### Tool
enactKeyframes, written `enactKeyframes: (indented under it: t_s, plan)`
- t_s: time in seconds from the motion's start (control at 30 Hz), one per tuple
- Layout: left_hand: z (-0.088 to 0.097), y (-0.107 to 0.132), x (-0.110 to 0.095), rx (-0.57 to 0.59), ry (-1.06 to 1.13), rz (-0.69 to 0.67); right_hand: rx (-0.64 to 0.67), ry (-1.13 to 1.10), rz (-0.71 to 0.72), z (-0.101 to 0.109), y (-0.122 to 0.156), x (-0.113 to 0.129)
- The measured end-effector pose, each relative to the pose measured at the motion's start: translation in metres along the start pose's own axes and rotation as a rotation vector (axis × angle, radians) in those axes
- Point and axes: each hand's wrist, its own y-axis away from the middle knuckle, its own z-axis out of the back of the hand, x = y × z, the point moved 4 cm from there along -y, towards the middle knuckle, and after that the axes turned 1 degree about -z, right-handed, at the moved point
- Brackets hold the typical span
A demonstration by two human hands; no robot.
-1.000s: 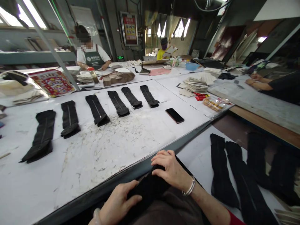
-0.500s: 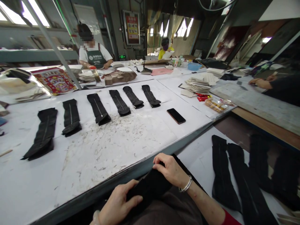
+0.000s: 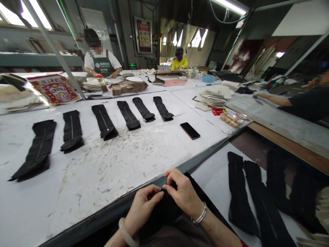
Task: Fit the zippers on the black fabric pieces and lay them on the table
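Note:
My left hand and my right hand meet over my lap at the table's front edge, their fingertips close together. Between them is a black boot upper, pinched near its top edge by the thumb and fingers of both hands. Much of its lower part blends into my dark clothing, so its outline is hard to follow. Several black boot uppers with zips stand out on the white table, the nearest to my hands being the one in the middle of the row. Another boot upper lies at my right.
A phone lies on the white table, whose surface is strewn with dark scraps. Farther back are a stack of pale pieces, a plastic food box and a jar. Co-workers sit across the table and at the right.
My left hand has moved up and right along the boot upper, close to my right hand, and now pinches its edge. The view has shifted slightly.

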Motion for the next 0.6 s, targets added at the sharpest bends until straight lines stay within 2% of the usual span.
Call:
enactKeyframes:
  t_s: [0.2,0.33,0.47,0.6]
  plan:
    - [0.008,0.001,0.0,-0.021,0.072,0.018,-0.104,-0.023,0.001,0.014,0.008,-0.008]
    - [0.009,0.004,-0.002,-0.016,0.084,0.006,-0.149,-0.048,0.031,0.014,0.016,-0.009]
    - [0.006,0.004,-0.004,0.032,0.135,0.033,-0.174,-0.041,0.152,0.012,0.018,-0.004]
    - [0.004,0.0,-0.008,0.081,0.164,0.067,-0.189,0.031,0.355,0.013,0.022,0.003]
